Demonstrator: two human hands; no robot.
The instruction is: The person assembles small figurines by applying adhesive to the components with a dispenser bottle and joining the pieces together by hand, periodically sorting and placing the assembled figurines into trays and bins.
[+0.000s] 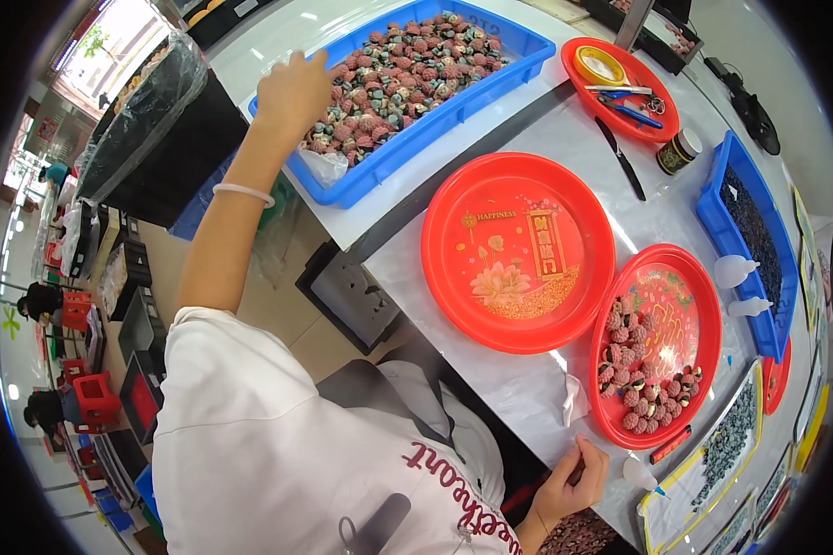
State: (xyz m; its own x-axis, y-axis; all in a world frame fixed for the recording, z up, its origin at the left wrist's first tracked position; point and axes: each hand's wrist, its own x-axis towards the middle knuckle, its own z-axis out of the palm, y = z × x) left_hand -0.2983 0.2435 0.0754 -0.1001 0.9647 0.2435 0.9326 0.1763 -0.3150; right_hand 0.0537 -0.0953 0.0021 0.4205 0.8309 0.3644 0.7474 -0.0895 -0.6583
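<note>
The left hand [294, 97] is at the left edge of a blue rectangular plastic tray [352, 188] holding bumpy pink-and-dark pieces [416, 69]; I cannot tell whether it grips any. The right hand [572, 486], curled narrow, contents unclear, is near a round red plastic plate [676, 338] of similar pieces

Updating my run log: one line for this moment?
left hand: at rim of blue tray | right hand: curled near red plate of pink pieces | grip contents: unclear

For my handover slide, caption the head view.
Left hand at a blue tray of bumpy pink pieces; right hand near a red plate holding similar pieces.
</note>
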